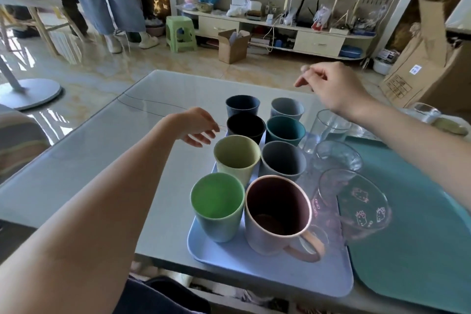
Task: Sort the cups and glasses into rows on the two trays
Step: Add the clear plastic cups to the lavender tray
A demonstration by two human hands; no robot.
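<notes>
1. The bench (96, 140) stretches grey and glossy beneath both grips, carrying the two trays side by side.
2. Teal tray (418, 224) lies below the right forearm, well nearer the person than the right grip; its surface shows bare.
3. Blue tray (254, 273) sits just right of the left grip and runs toward the person, holding cups in two rows with glasses along its right edge.
4. Pink mug (277, 214) stands nearest the person, handle to the right; green cup (216, 206) is beside it, on the left grip's side.
5. Yellow cup (237, 157) stands just below the left grip, grey cup (283, 160) beside it.
6. Beyond those: black cup (246, 127), teal cup (285, 130), navy cup (242, 106), pale grey cup (287, 108).
7. Three clear glasses line up: printed glass (354, 201), middle glass (336, 158), far glass (328, 125) under the right wrist.
8. Left grip (197, 126) hovers released, fingers relaxed, holding nothing.
9. Right grip (328, 84) is raised beyond the cups, fingers loosely curled, grasping nothing.
</notes>
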